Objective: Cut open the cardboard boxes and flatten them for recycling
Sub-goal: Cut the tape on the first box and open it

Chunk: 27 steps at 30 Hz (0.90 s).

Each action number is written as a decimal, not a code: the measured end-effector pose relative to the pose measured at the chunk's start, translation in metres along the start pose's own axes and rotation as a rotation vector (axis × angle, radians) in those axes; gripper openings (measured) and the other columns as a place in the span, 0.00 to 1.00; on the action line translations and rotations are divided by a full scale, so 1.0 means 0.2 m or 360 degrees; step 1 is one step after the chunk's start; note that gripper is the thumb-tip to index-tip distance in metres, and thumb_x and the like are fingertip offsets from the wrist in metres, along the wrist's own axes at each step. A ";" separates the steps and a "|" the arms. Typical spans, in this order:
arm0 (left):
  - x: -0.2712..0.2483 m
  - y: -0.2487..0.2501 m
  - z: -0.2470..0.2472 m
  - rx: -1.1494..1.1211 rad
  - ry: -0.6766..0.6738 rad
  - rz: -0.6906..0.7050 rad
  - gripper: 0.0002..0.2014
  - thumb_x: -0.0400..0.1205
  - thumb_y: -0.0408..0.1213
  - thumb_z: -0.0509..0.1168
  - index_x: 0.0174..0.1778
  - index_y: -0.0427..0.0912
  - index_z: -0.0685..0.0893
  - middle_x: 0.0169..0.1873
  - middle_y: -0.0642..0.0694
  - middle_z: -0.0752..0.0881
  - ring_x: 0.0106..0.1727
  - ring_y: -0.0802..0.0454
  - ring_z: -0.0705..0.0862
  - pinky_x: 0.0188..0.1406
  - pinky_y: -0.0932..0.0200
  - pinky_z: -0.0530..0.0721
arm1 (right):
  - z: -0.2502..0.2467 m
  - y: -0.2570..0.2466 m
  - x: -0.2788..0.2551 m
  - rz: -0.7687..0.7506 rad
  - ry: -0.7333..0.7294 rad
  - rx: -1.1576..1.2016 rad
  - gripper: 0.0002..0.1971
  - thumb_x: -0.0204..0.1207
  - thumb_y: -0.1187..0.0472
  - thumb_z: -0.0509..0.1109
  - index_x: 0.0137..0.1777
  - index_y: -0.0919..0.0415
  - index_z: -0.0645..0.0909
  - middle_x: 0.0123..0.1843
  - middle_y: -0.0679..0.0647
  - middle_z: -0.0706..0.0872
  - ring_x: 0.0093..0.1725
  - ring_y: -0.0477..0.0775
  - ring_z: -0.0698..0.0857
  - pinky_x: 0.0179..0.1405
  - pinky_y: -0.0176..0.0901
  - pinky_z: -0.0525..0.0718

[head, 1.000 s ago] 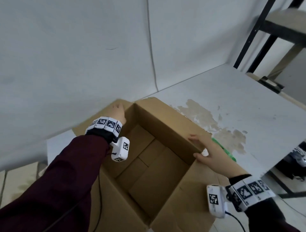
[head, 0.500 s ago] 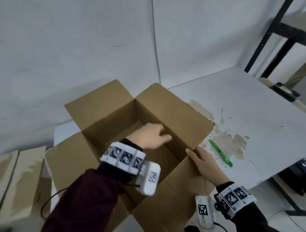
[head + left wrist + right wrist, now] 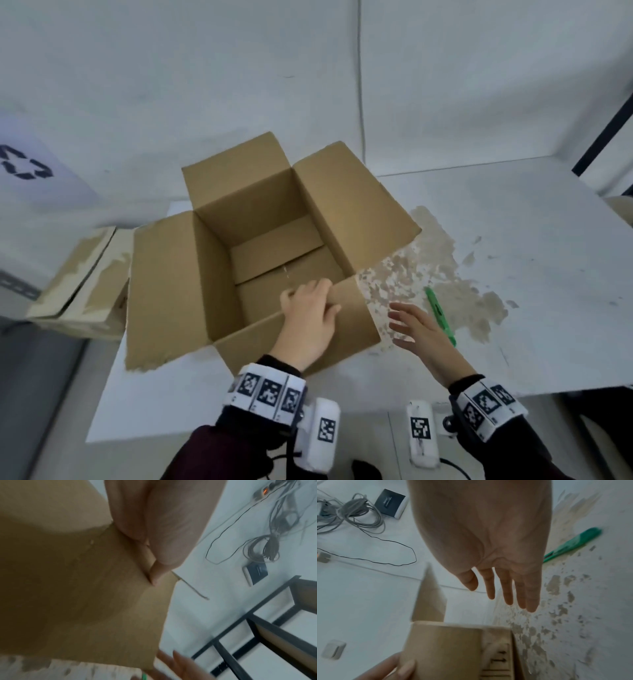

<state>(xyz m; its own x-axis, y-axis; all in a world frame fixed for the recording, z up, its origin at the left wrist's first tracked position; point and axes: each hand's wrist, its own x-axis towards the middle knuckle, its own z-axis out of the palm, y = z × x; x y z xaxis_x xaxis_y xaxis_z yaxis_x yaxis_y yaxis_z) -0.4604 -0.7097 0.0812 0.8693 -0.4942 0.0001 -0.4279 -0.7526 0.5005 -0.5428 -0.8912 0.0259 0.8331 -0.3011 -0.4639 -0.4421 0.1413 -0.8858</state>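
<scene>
An open brown cardboard box (image 3: 219,274) stands on the white table (image 3: 513,274) with all its top flaps spread out and nothing inside. My left hand (image 3: 308,301) grips the near flap at the box's front right corner. In the left wrist view my left hand (image 3: 154,568) pinches that flap's edge between thumb and fingers. My right hand (image 3: 406,323) hovers just right of the box, fingers straight and spread, holding nothing. A green utility knife (image 3: 440,315) lies on the table right beside it. The right wrist view shows my right hand (image 3: 496,588), the knife (image 3: 573,543) and the box (image 3: 453,649).
A second, worn cardboard box (image 3: 78,291) sits at the left. A white wall with a recycling sign (image 3: 20,164) rises close behind. A black rack (image 3: 603,130) stands at the right. On the floor lie cables (image 3: 351,513). The table's front edge (image 3: 513,390) is near my wrists.
My left hand came out of the box and took hold of the near flap. My right hand let go of the box and drew off to the right. The view pulled back.
</scene>
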 end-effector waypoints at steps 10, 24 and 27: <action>-0.13 0.01 -0.21 -0.1549 0.0342 -0.0186 0.07 0.81 0.21 0.63 0.47 0.37 0.79 0.39 0.55 0.86 0.42 0.65 0.83 0.44 0.73 0.80 | 0.04 -0.23 -0.06 -0.0311 -0.0203 0.0035 0.38 0.69 0.31 0.60 0.78 0.46 0.66 0.75 0.42 0.74 0.72 0.44 0.74 0.75 0.50 0.70; -0.59 -0.14 -0.38 0.0280 0.0363 -0.0813 0.13 0.83 0.38 0.56 0.34 0.42 0.78 0.29 0.48 0.81 0.32 0.48 0.80 0.30 0.53 0.78 | 0.29 -0.20 -0.10 -0.0445 -0.0506 0.0160 0.31 0.72 0.33 0.64 0.74 0.43 0.73 0.71 0.42 0.79 0.71 0.45 0.77 0.74 0.53 0.72; -0.52 0.04 -0.44 0.0271 0.0770 -0.0449 0.11 0.84 0.42 0.55 0.41 0.45 0.79 0.36 0.47 0.82 0.38 0.46 0.80 0.37 0.49 0.81 | 0.30 -0.14 -0.07 -0.0275 -0.0519 0.0431 0.34 0.73 0.34 0.63 0.76 0.49 0.71 0.75 0.47 0.76 0.74 0.48 0.75 0.75 0.56 0.71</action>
<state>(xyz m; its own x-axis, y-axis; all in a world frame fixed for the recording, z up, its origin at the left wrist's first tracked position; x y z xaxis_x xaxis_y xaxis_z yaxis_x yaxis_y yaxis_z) -0.5335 -0.6262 0.1621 0.9524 -0.0395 0.3022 -0.1622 -0.9053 0.3926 -0.5223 -0.8351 0.0555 0.9673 -0.0355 -0.2510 -0.2207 0.3695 -0.9027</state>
